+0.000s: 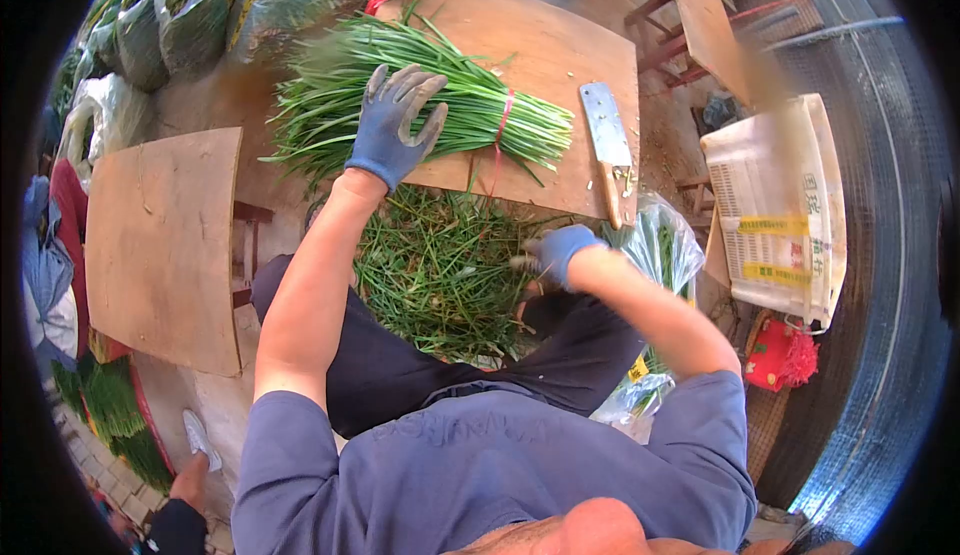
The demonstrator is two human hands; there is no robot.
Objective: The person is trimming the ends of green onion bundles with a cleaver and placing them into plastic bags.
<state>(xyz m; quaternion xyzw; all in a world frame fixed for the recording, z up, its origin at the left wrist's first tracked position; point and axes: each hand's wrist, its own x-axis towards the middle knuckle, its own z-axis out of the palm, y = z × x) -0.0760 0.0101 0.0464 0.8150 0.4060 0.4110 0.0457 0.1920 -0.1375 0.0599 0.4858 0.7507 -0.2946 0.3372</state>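
A large bunch of long green chives [455, 105] lies across the wooden board. A pink-red tie [506, 120] goes round it near the pale cut end, and a thin length of it hangs over the board's front edge. My left hand [395, 120], in a blue-grey glove, rests on top of the bunch with its fingers spread. Below the board's edge is my right hand [558, 253], gloved too; its fingers are smeared by motion, and whether they hold anything cannot be made out. A cleaver [605, 130] with a wooden handle lies on the board's right side.
Loose green trimmings [440, 275] are heaped between my legs. A clear plastic bag [655, 245] with greens stands by my right knee. Another wooden board [160, 250] is at left, a white woven bag [780, 215] at right. Filled bags [190, 20] line the back left.
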